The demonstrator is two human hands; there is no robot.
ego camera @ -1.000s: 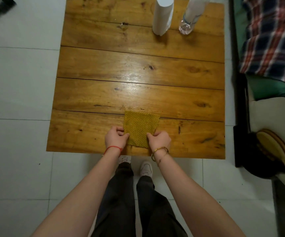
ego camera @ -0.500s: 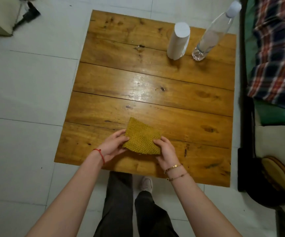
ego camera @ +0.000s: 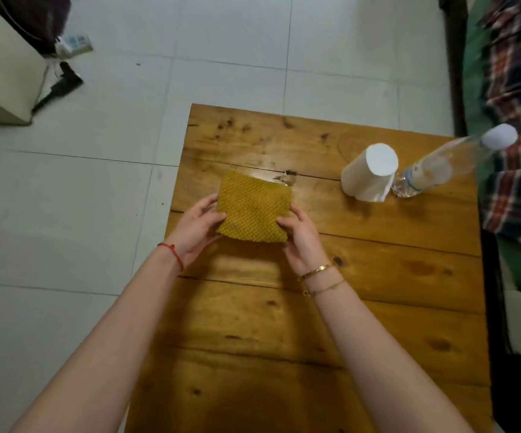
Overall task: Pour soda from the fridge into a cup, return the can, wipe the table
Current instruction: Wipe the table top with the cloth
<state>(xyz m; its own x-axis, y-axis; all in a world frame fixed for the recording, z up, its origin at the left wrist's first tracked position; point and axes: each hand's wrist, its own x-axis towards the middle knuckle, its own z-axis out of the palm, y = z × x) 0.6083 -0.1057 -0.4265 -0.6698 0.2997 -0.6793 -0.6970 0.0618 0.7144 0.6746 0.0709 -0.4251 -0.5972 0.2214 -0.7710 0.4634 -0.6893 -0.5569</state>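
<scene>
A folded yellow waffle-weave cloth is lifted off the wooden table, tilted toward me. My left hand holds its left edge, thumb on top and fingers underneath. My right hand grips its right lower corner the same way. A white cup stands on the table's far right part, with a clear plastic bottle with a white cap just to its right. No soda can is in view.
A beige cabinet stands on the tiled floor at the far left with dark items and a cable beside it. A sofa with a plaid blanket runs along the table's right side.
Both hands have raised the cloth from the table's near edge and carried it forward over the far left part. The view has shifted forward and left.
</scene>
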